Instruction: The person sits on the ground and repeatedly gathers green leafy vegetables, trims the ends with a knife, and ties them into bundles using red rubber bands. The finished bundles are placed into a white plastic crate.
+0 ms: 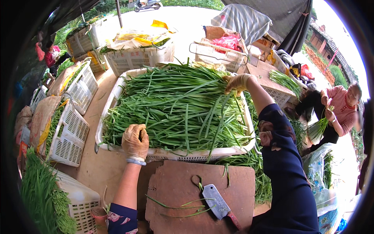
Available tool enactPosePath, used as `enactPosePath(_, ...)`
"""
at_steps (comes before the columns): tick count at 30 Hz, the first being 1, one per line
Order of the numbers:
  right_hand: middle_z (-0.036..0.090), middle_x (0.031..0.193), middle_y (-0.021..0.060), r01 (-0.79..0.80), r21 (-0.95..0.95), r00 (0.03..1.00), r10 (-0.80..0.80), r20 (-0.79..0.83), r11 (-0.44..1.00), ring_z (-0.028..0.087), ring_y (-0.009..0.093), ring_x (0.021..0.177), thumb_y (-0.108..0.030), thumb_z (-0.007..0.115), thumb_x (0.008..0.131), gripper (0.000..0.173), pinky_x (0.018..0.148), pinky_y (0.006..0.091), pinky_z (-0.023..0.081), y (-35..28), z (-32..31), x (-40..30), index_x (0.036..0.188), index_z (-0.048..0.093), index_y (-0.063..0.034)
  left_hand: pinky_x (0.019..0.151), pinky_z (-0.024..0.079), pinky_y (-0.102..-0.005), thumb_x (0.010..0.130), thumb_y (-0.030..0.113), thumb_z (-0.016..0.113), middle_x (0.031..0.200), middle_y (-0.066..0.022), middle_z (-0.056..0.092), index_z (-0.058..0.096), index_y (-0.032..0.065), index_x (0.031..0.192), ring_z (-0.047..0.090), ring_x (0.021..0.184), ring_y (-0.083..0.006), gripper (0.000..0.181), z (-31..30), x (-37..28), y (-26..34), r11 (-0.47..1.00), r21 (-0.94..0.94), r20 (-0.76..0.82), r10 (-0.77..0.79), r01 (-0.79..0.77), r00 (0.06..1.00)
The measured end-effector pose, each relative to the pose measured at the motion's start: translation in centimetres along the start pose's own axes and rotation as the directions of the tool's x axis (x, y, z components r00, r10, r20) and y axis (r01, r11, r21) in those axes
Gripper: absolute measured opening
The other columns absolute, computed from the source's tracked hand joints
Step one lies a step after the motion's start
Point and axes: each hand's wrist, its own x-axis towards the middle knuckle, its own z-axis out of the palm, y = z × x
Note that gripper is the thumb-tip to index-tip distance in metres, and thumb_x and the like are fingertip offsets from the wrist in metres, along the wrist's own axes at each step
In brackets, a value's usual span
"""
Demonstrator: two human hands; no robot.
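Observation:
A white plastic crate (201,154) heaped with long green Chinese chives (163,96) stands before me. My right hand (238,83), in a thin stained glove, grips the pale stem ends of a bunch at the crate's far right. Above the near left rim is my left hand (135,142), also gloved, its fingers curled with nothing visible in them. A bracelet circles the left wrist. Closer to me, a cleaver (216,201) with a red handle lies on a worn brown board (172,178) among a few loose leaves.
White crates of greens (71,140) line the left side, some covered with sacks. Another crate (140,60) stands behind. At right, a seated person (340,112) holds a bunch of greens. More chives (251,163) lie beside the board. A second person (52,57) sits far left.

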Motion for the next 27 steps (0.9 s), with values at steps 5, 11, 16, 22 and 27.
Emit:
enactPosePath(5,0.039,0.149,0.0199,0.025,-0.291,0.995,-0.053,-0.089,0.956,0.042,0.029,0.135,-0.031,0.09,0.06,0.118,0.106,0.0398,0.041,-1.6,0.3,1.3,0.151,0.02,-0.0026,0.077,0.05,-0.0408,0.078,0.009,0.065,0.092,-0.0062,0.064,0.064,0.0118,0.093,0.061,0.086,-0.0284,0.015,-0.2,0.1,-0.2,1.0,-0.01,0.005,-0.009,0.009,1.0)
enactPosePath(11,0.031,0.152,0.0202,-0.121,-0.294,0.987,0.084,-0.137,0.948,0.042,0.035,0.133,-0.032,0.091,0.062,0.125,0.096,0.0536,0.051,-2.7,1.7,0.4,0.154,0.009,-0.0111,0.078,0.05,-0.0378,0.078,0.003,0.063,0.092,-0.0069,0.063,0.064,0.0093,0.094,0.061,0.086,-0.0275,0.017,-0.2,0.2,-0.1,1.0,0.007,0.014,-0.006,0.006,1.0)
enactPosePath(16,0.037,0.149,0.0206,-0.091,-0.263,0.984,0.046,-0.171,0.96,0.045,0.034,0.13,-0.035,0.091,0.061,0.123,0.095,0.0516,0.051,-1.9,2.8,0.0,0.153,0.013,-0.0097,0.077,0.05,-0.0402,0.078,0.009,0.065,0.092,-0.0056,0.064,0.064,0.012,0.094,0.061,0.086,-0.0276,0.016,0.0,0.1,-0.4,1.0,0.012,0.008,0.005,-0.005,1.0)
enactPosePath(22,0.058,0.127,0.0198,-0.037,-0.558,0.977,-0.088,-0.195,0.829,0.056,0.03,0.117,-0.041,0.09,0.061,0.108,0.095,0.0404,0.049,-0.6,1.1,2.9,0.144,0.031,-0.0039,0.077,0.05,-0.0403,0.078,0.009,0.065,0.093,-0.0058,0.064,0.064,0.0122,0.094,0.061,0.086,-0.028,0.016,0.1,0.1,-0.2,1.0,0.003,0.021,-0.013,0.013,1.0)
enactPosePath(27,0.067,0.107,0.0161,-0.051,-0.662,0.983,-0.078,-0.163,0.748,0.063,0.027,0.094,-0.04,0.089,0.063,0.082,0.087,0.0413,0.049,-3.3,0.4,2.9,0.126,0.051,-0.0031,0.076,0.05,-0.0404,0.077,0.007,0.065,0.092,-0.0067,0.064,0.065,0.0111,0.094,0.061,0.085,-0.0281,0.018,0.1,0.0,-0.4,0.999,-0.025,0.01,-0.024,0.024,1.0)
